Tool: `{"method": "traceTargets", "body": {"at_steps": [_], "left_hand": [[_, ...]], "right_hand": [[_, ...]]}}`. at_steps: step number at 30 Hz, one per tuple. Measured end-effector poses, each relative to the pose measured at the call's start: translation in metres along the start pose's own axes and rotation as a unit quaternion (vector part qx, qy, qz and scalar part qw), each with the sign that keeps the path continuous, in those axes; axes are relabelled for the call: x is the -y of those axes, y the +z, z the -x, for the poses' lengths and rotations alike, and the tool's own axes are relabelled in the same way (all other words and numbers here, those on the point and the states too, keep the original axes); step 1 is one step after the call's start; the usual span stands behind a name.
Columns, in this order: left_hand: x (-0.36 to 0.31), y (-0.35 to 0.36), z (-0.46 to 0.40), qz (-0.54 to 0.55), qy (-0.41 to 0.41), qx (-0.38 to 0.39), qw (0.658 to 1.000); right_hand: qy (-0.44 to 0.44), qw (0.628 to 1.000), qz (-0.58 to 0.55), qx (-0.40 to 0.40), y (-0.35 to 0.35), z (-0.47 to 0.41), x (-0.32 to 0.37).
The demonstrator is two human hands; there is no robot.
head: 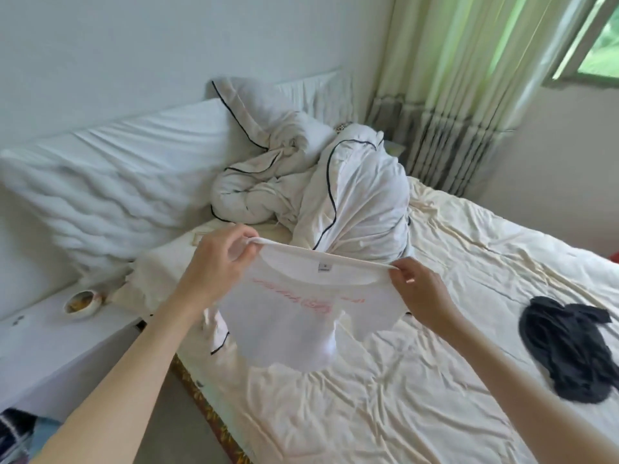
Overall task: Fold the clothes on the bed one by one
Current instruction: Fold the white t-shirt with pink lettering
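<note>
A thin white T-shirt [301,316] with red lettering hangs above the creased cream bed [435,396] — left hand [217,262] and right hand [418,289] each pinch its neckline. A crumpled black garment [566,346] lies at three o'clock.

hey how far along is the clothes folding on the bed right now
Done: no folded garment shows anywhere. In hand: the left hand and right hand pinch a white T-shirt by its neckline, held up over the bed. Left: that shirt, plus the crumpled black garment.
</note>
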State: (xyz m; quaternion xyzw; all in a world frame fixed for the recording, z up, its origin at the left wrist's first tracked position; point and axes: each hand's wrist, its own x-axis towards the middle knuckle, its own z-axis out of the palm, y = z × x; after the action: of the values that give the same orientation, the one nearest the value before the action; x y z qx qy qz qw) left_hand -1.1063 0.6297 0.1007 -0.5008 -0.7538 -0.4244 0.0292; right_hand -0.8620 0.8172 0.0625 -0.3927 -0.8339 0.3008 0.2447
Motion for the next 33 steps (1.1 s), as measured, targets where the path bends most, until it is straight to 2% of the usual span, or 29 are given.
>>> {"method": "traceTargets", "body": {"at_steps": [3, 5, 7, 9, 11, 13, 15, 17, 20, 22, 25, 29, 33], "left_hand": [[-0.012, -0.028, -0.016, 0.002, 0.007, -0.013, 1.0], [-0.016, -0.04, -0.021, 0.003, -0.011, 0.03, 0.999], [-0.017, -0.053, -0.024, 0.051, -0.053, 0.102, 0.992], [-0.018, -0.066, -0.02, 0.177, -0.109, 0.172, 0.963], [-0.015, -0.078, -0.014, 0.256, -0.131, 0.198, 0.937], [-0.015, -0.084, -0.008, 0.272, -0.141, 0.182, 0.934], [-0.016, -0.079, -0.005, 0.244, -0.155, 0.133, 0.948], [-0.019, -0.07, -0.001, 0.205, -0.178, 0.073, 0.96], [-0.025, -0.057, 0.015, 0.197, -0.198, 0.014, 0.96], [-0.026, -0.048, 0.031, 0.147, -0.194, -0.014, 0.97], [-0.024, -0.032, 0.065, 0.04, -0.207, 0.038, 0.977], [-0.016, -0.024, 0.125, 0.018, -0.262, 0.174, 0.949], [-0.018, -0.027, 0.178, -0.032, -0.275, 0.141, 0.951]], "right_hand": [[-0.047, 0.998, -0.04, -0.009, -0.018, -0.015, 0.035], [-0.07, 0.996, -0.053, -0.007, -0.029, -0.022, 0.056], [-0.072, 0.994, -0.07, 0.052, -0.04, -0.026, 0.068], [-0.062, 0.978, -0.138, 0.141, -0.053, -0.029, 0.073], [-0.02, 0.948, -0.245, 0.202, -0.067, -0.031, 0.07], [-0.011, 0.934, -0.28, 0.222, -0.073, -0.032, 0.066], [-0.042, 0.954, -0.212, 0.206, -0.071, -0.029, 0.066], [-0.064, 0.976, -0.139, 0.153, -0.066, -0.024, 0.066], [-0.06, 0.989, -0.114, 0.077, -0.06, -0.011, 0.062], [-0.065, 0.994, -0.074, 0.043, -0.053, 0.0, 0.055], [-0.059, 0.996, 0.02, 0.064, -0.035, 0.023, 0.036], [-0.031, 0.991, 0.049, 0.118, -0.018, 0.066, 0.014], [0.006, 0.991, 0.02, 0.135, -0.013, 0.117, 0.002]]}}
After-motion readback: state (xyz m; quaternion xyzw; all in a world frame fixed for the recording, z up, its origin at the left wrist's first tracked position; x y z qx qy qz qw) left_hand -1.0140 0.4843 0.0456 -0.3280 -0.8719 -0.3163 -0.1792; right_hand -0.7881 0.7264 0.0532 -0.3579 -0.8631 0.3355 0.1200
